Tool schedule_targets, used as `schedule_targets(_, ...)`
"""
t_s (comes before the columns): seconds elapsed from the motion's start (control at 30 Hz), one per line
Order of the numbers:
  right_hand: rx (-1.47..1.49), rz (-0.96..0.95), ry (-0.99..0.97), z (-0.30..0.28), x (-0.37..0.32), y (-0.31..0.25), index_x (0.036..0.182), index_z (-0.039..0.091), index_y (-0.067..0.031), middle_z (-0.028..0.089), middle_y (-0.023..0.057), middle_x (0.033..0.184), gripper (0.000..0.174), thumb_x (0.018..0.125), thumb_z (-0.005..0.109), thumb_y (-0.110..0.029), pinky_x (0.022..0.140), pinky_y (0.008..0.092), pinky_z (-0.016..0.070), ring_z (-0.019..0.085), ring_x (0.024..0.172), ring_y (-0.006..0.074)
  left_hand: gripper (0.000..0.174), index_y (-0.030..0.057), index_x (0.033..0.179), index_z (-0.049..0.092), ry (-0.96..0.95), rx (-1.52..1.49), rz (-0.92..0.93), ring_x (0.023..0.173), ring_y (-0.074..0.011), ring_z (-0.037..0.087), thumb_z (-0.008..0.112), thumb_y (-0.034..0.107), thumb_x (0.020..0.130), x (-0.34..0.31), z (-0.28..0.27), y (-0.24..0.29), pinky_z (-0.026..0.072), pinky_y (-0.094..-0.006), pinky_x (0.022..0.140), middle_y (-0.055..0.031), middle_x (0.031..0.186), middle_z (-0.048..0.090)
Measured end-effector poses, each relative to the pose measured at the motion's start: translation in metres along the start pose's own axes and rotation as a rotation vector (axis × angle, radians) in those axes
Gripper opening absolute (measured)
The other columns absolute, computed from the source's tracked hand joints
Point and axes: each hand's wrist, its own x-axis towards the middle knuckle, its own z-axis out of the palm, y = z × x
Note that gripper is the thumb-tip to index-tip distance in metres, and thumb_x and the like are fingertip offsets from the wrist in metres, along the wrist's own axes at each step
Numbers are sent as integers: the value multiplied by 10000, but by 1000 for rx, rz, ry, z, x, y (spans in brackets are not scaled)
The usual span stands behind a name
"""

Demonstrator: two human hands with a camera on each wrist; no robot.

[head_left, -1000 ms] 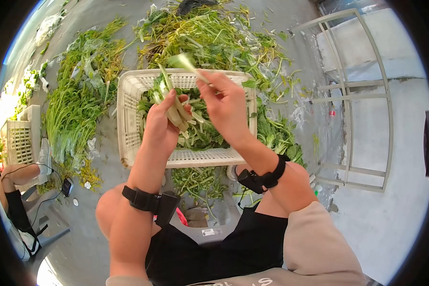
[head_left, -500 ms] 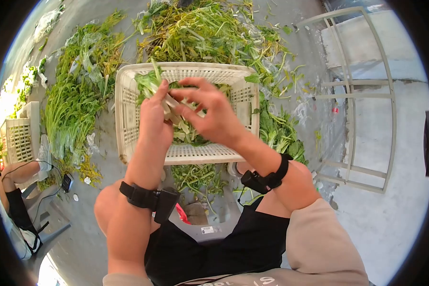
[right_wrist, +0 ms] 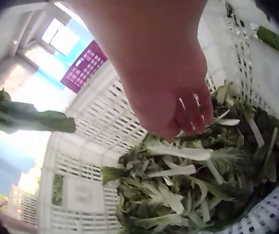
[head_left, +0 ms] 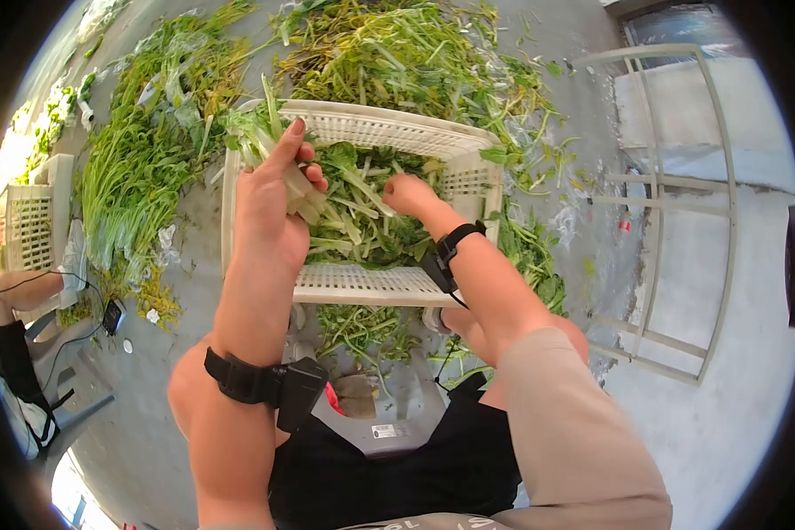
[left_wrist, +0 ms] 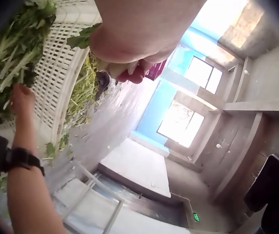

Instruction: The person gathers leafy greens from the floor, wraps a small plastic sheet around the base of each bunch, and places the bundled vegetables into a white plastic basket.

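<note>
In the head view, my left hand point(head_left: 269, 199) grips a small bunch of leafy greens point(head_left: 304, 196) over the basket's left side. Its thumb points up along the pale stalks, and leaves stick out beyond the hand. My right hand point(head_left: 410, 194) is down inside the white plastic basket point(head_left: 397, 290), apart from the left one. In the right wrist view its fingers point(right_wrist: 198, 122) curl down close over cut greens point(right_wrist: 178, 202). A pale stalk point(right_wrist: 181, 152) lies right under the fingertips; I cannot tell whether they hold anything.
Heaps of greens point(head_left: 389, 57) spread over the floor beyond the basket, with another pile point(head_left: 141, 194) to the left. More leaves point(head_left: 534, 256) lie along the basket's right side. A metal frame point(head_left: 654, 185) stands at right. Another person's leg point(head_left: 31, 287) and a crate point(head_left: 28, 225) are at far left.
My right hand has left the bunch and gone right and down into the basket, its fingers now curled. My left hand has shifted left, still holding the bunch. The view has turned slightly.
</note>
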Motion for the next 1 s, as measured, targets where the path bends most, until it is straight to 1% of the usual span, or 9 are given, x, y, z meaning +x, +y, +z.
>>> schedule_targets(0.07, 29, 77, -26, 16, 5, -11, 1311, 554, -36, 632, 171, 1212, 502, 931, 653, -349, 857, 470, 527, 617, 1082, 334, 171, 87, 1072, 612, 45, -8, -3, 654, -90, 507, 665, 202, 956, 1, -6, 5, 451, -270, 627, 38, 751, 514)
schedule_targets(0.23, 162, 173, 74, 48, 11, -39, 1364, 434, -26, 646, 184, 1166, 649, 877, 736, -333, 839, 453, 540, 649, 1007, 321, 169, 90, 1066, 612, -23, 3, 19, 650, -92, 510, 669, 204, 954, 2, -11, 5, 451, -275, 625, 30, 756, 520)
schedule_targets(0.3, 176, 167, 159, 55, 16, -43, 1424, 366, 23, 680, 191, 998, 739, 896, 729, -345, 565, 381, 562, 667, 747, 289, 174, 88, 1053, 611, -13, 21, 15, 645, -97, 509, 675, 214, 950, 2, -10, 6, 450, -279, 625, 28, 745, 516)
schedule_targets(0.33, 260, 239, 255, 76, 20, -40, 1155, 545, -14, 679, 189, 963, 521, 825, 784, -340, 660, 432, 539, 683, 822, 324, 170, 91, 1038, 605, -12, 21, 16, 644, -99, 508, 677, 216, 948, 1, -10, 7, 451, -280, 625, 28, 740, 516)
schedule_targets(0.47, 321, 290, 63, 84, 26, -40, 787, 609, -17, 644, 146, 743, 335, 833, 773, -306, 590, 402, 484, 625, 662, 268, 174, 90, 1036, 594, 2, -31, 4, 649, -104, 505, 675, 217, 949, 2, -13, 17, 451, -279, 631, 27, 736, 516)
schedule_targets(0.6, 241, 181, 152, 96, 24, -33, 808, 595, -35, 595, 104, 694, 295, 843, 746, -285, 597, 427, 470, 580, 621, 271, 201, 83, 1084, 595, -19, -43, 42, 657, -103, 503, 670, 214, 951, 2, -16, 22, 452, -277, 637, 29, 745, 515)
schedule_targets(0.7, 174, 191, 8, 95, 24, -30, 795, 593, -47, 592, 109, 706, 240, 837, 736, -235, 603, 434, 467, 573, 627, 274, 136, 84, 899, 597, 6, -102, 42, 606, -137, 557, 706, 163, 914, -4, -20, 21, 477, -293, 571, -7, 717, 562)
schedule_targets(0.77, 243, 173, 89, 95, 15, -34, 763, 588, -51, 579, 109, 686, 209, 833, 721, -195, 596, 426, 461, 560, 613, 273, 206, 65, 1120, 608, -26, -37, 57, 662, -107, 523, 649, 195, 966, -3, -23, 25, 469, -283, 637, 16, 769, 546)
schedule_targets(1.0, 651, -13, 46, 9, -46, -27, 846, 691, 4, 694, 89, 709, 229, 886, 712, -220, 640, 369, 532, 628, 635, 167, 164, 73, 988, 618, -10, -34, 48, 659, -117, 552, 659, 232, 971, 9, -25, 27, 480, -288, 621, 8, 778, 585)
